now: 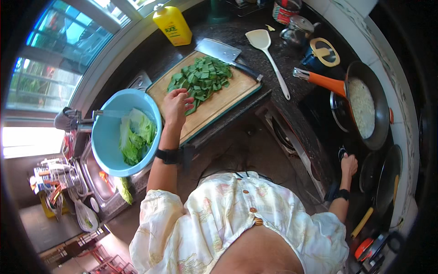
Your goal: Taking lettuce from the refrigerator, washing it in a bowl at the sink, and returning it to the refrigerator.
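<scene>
My left hand (177, 105) is over the near left part of a wooden cutting board (202, 114), its half-curled fingers at the edge of a heap of chopped green leaves (202, 77); whether it grips a leaf is not plain. A cleaver (219, 50) lies across the board's far corner. My right hand (349, 165) is closed at a dark stove knob (341, 152) on the right. Beyond it, a wok (381, 113) with an orange handle holds pale, whitish food (362, 108) on the stove. Left of the board, water runs from a faucet (85, 120) into a blue basin (97, 150) with leafy greens (137, 137).
A white spatula (270, 56) lies on the dark counter, near a metal pot (297, 30) and a blue container (320, 54). A yellow bottle (174, 27) stands behind the board. Pan lids (386, 181) lean at the right wall; a dish rack (60, 181) stands left.
</scene>
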`<state>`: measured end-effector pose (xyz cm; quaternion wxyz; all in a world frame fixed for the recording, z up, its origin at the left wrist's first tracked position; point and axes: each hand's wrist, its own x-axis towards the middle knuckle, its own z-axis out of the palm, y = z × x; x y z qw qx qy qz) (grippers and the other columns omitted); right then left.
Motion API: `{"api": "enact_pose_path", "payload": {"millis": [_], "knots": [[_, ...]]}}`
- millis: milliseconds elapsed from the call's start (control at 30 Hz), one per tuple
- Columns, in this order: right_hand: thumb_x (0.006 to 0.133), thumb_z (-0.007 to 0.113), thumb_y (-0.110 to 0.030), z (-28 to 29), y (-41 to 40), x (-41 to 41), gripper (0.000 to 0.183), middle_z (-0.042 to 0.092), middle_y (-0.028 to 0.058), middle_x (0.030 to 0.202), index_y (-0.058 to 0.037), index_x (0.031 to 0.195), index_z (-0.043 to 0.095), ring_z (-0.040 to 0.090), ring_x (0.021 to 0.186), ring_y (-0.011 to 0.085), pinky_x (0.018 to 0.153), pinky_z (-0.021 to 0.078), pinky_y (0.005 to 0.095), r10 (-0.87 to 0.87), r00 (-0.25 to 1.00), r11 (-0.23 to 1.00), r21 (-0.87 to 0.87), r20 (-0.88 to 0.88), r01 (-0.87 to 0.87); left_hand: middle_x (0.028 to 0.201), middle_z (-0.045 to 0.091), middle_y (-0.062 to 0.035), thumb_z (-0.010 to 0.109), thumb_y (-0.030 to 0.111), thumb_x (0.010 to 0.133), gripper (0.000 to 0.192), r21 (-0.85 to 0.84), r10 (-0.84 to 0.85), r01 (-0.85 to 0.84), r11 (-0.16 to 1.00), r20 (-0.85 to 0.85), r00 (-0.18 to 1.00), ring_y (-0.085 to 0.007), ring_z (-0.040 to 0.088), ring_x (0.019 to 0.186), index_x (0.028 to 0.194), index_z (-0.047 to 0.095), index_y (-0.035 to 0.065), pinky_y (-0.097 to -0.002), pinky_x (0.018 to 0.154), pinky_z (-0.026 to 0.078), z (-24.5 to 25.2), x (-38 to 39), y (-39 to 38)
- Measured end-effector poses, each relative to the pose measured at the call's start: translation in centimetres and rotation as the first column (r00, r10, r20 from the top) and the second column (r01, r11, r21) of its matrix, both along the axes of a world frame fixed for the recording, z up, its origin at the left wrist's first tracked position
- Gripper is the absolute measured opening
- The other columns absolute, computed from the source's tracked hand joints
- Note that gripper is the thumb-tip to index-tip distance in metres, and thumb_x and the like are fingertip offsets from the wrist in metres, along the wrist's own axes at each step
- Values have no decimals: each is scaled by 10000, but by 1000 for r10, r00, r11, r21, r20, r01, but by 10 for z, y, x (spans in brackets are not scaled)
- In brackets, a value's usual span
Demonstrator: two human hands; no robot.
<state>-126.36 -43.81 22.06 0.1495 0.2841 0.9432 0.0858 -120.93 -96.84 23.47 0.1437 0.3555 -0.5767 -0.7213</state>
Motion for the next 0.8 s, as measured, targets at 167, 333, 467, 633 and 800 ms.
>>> {"api": "enact_pose_path", "payload": {"millis": [167, 333, 467, 633, 800], "knots": [[757, 504, -382, 4, -48, 18, 537, 336, 140, 1180, -98, 1182, 339, 348, 1061, 283, 747, 396, 408, 224, 940, 972, 130, -256, -196, 699, 508, -39, 493, 79, 695, 160, -222, 129, -119, 968, 30, 991, -109, 477, 611, 825, 535, -4, -239, 503, 419, -18, 1, -13], [713, 538, -112, -41, -137, -9, 230, 511, 148, 942, 13, 907, 538, 495, 875, 279, 764, 394, 324, 392, 602, 364, -483, -696, -796, 726, 560, -122, 507, 184, 701, 238, -580, 274, -205, 788, 32, 961, -196, 515, 640, 822, 552, -17, -292, 595, 401, -43, -15, -26], [754, 516, -128, -8, -275, -42, 277, 497, 176, 984, 23, 984, 495, 474, 925, 303, 791, 374, 348, 337, 456, -33, -494, -824, -869, 903, 509, -196, 483, 327, 724, 378, -759, 350, -112, 641, 160, 923, -328, 434, 895, 899, 538, -3, -391, 824, 292, -67, -25, -42], [768, 431, -461, -45, -389, -89, 671, 325, 229, 1176, 41, 1180, 264, 310, 1093, 351, 914, 256, 384, 395, 253, -107, -318, -883, -942, 1093, 371, -226, 471, 403, 742, 534, -902, 338, -49, 429, 110, 935, -364, 337, 1009, 1104, 405, 16, -444, 848, 261, -71, -25, -26], [783, 308, -527, -79, -445, -107, 676, 313, 178, 1221, -23, 1228, 242, 289, 1113, 351, 931, 190, 454, 540, 74, 2, -86, -839, -996, 1248, 198, -232, 411, 498, 741, 603, -901, 297, 40, 433, 184, 937, -385, 157, 1167, 1225, 290, 160, -524, 926, 89, -77, -30, -19]]}}
